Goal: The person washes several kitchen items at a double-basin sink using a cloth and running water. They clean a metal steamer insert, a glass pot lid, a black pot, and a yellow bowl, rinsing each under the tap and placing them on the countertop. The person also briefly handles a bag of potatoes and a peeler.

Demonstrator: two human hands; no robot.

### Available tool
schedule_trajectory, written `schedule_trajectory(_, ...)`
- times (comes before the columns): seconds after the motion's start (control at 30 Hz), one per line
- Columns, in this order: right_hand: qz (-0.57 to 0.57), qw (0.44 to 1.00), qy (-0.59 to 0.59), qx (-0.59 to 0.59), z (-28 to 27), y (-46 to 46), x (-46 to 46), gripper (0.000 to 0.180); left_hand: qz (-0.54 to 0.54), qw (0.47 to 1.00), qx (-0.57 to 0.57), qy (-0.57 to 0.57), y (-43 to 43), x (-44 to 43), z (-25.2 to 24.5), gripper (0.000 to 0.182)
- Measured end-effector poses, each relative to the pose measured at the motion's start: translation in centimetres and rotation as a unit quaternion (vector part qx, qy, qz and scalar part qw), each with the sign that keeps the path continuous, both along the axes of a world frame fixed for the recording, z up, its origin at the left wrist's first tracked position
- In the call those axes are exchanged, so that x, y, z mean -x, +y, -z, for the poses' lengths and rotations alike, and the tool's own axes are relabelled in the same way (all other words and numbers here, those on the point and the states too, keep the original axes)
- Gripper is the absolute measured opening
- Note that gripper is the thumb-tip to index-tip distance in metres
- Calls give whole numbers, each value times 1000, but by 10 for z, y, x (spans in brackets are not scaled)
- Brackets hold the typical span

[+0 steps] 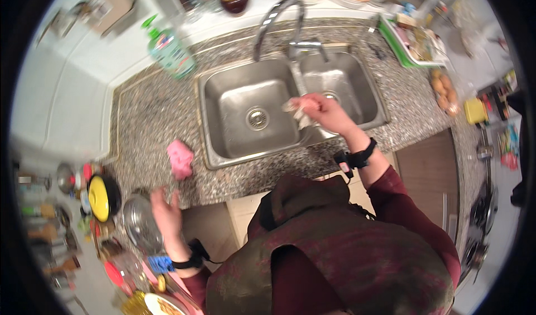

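Over the divider of the steel double sink (234,147), my right hand (324,109) grips a crumpled whitish cloth (302,117) that hangs below the fingers. Both basins look wet, and no dishes lie in them. My left hand (167,210) is above the counter's front edge at the left, fingers apart, holding nothing. Close beside it is a round clear glass lid or bowl (142,225); whether the fingers touch it I cannot tell. A crumpled pink cloth (181,159) lies on the speckled granite counter (146,118) between that hand and the sink.
A chrome faucet (278,11) arches over the sink. A green pump bottle (171,55) stands at the back left. On the right are a green-rimmed tray (393,42) and a bag of eggs (444,91). A yellow-lidded pot (100,197) and a red-capped jar (119,273) crowd the left side.
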State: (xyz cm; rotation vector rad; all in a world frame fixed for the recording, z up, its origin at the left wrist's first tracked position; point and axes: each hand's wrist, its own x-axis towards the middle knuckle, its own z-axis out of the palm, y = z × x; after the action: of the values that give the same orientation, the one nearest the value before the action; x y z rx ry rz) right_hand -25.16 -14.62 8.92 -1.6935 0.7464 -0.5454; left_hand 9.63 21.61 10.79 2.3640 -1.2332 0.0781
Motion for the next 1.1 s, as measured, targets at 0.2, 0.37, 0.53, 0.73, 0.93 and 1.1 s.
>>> schedule_trajectory(0.2, 208, 973, 94, 26, -1, -5, 81, 33, 47, 937, -69, 340, -16, 74, 68, 29)
schedule_trajectory(0.37, 430, 898, 97, 12, 16, -31, 199, 47, 85, 973, -50, 210, -29, 82, 54, 26)
schedule_trajectory(0.53, 310, 943, -110, -42, 52, -77, 315, 34, 17, 998, 33, 58, -56, 100, 16, 32)
schedule_trajectory(0.73, 360, 926, 49, 99, 55, -164, 387, 32, -30, 992, 56, 109, -63, 146, 13, 37)
schedule_trajectory(0.93, 311, 840, 296, 333, 88, -221, 374, 40, -192, 884, 175, 389, -30, 166, 26, 54)
schedule_trajectory(1.1, 212, 935, 209, 192, 60, -191, 309, 36, -263, 868, 254, 335, 52, 99, -16, 45)
